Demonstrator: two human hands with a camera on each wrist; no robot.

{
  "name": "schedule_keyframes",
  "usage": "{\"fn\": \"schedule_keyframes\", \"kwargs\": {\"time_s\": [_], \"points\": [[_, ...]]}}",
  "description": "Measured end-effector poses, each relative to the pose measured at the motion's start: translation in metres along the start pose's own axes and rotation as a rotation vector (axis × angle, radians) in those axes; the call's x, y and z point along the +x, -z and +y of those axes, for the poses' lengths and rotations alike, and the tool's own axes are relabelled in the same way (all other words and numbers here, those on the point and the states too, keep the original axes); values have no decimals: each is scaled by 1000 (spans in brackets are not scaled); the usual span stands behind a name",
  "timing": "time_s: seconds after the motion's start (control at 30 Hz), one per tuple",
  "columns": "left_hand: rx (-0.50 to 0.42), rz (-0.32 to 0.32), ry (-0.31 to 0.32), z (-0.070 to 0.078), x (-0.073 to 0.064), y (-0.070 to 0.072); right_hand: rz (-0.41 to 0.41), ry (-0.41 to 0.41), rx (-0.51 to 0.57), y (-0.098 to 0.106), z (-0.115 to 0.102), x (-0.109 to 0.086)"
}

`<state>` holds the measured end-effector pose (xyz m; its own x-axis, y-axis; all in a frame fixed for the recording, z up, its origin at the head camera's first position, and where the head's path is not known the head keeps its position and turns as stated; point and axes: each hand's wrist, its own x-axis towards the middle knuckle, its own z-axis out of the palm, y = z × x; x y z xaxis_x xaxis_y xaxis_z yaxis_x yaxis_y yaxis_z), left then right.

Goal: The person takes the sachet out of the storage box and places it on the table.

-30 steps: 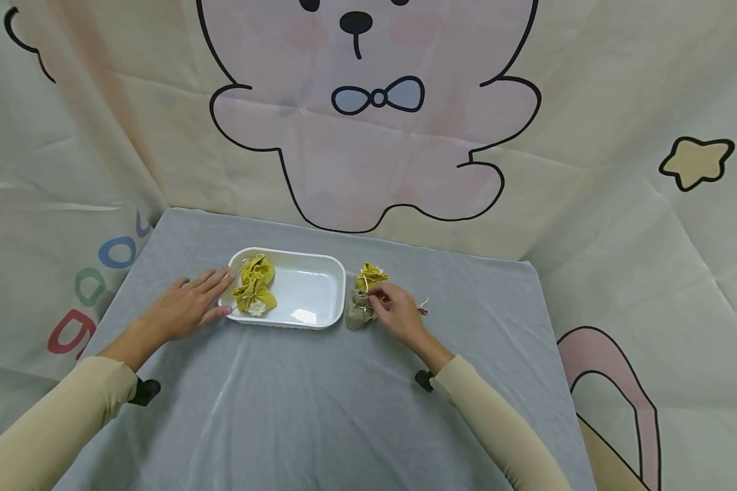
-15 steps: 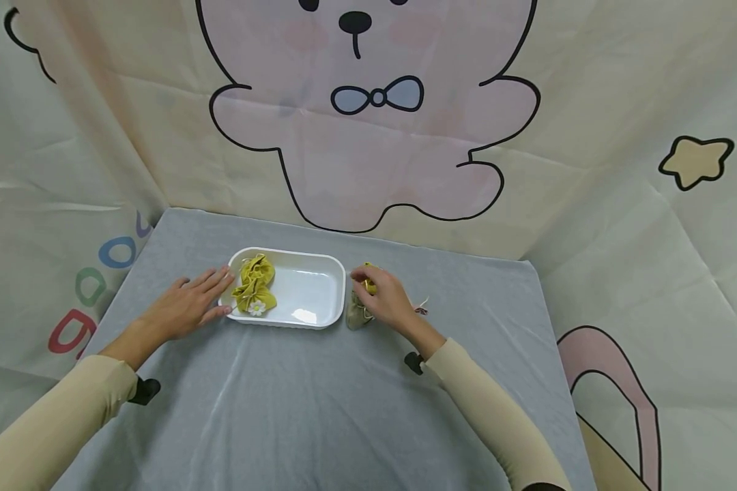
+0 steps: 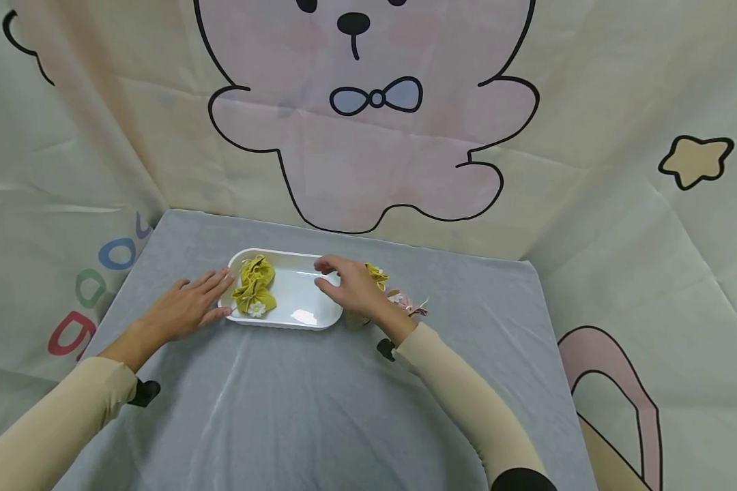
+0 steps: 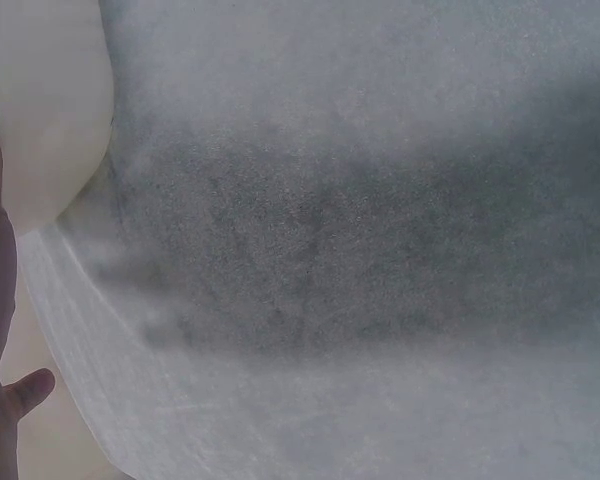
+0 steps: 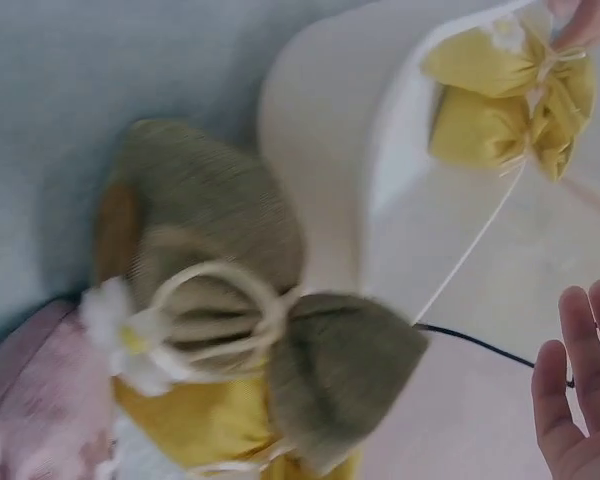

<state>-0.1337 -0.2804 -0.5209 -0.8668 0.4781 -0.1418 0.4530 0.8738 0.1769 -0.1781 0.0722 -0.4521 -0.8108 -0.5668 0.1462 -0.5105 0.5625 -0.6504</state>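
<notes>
My left hand (image 3: 190, 305) lies with straight fingers on the left rim of a white tray (image 3: 291, 323). In the tray's left part sit two yellow drawstring pouches (image 3: 254, 294), the nearer bearing a white flower. My right hand (image 3: 351, 290) reaches over the tray's right rim, fingers loosely bent, nothing held. Below its wrist stands a grey-green drawstring pouch (image 5: 205, 200) with a cream cord and white flower, mostly hidden in the head view. Behind it is another yellow pouch (image 3: 377, 275). A pink pouch (image 3: 401, 300) lies right of them, partly covered by the forearm.
A grey cloth (image 3: 270, 402) covers the table. Behind it hangs a printed curtain (image 3: 387, 164) with a bear figure, and similar fabric hangs on both sides. The tray's right half shows its bare white floor.
My right hand has left the grey-green pouch and moved left over the tray's right rim. More of the pink pouch shows. The left hand and tray stay in place.
</notes>
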Motion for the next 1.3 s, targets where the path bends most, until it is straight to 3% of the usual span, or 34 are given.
{"fn": "schedule_keyframes", "kwargs": {"time_s": [0.3,0.9,1.3], "points": [[-10,4,-4,-1,-1,-1,-78,-39,54,-17,-14,18],[-18,-12,2,1,-1,1,-137,-79,137,-57,-30,44],[-25,15,-12,0,-2,1,-178,-99,135,-74,-33,51]]}}
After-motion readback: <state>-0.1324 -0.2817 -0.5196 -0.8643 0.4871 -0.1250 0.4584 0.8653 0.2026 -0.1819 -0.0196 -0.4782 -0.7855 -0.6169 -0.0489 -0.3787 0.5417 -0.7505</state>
